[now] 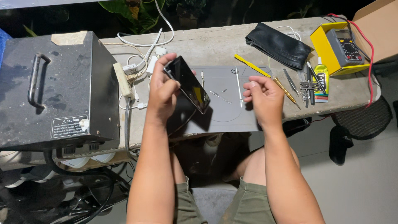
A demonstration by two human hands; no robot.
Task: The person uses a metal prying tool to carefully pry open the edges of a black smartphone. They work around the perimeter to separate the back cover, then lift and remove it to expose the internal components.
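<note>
Disassembly work appeared to be in hand: a dark phone (190, 83) was held tilted above the grey mat (226, 112) by the left hand (162, 89), closed on its edge; the right hand (265, 97) was kept loosely curled and empty beside it, near a thin tool (238, 85) lying on the mat. Tweezers (290, 81), a glue tube (321, 79) and a yellow multimeter (342, 47) were laid on the tabletop (215, 45); a steady grip and a fine tool would likely be called for.

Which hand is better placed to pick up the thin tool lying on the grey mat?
Right hand: it is empty and hovers beside the thin tool, while the left hand holds the phone.
</note>
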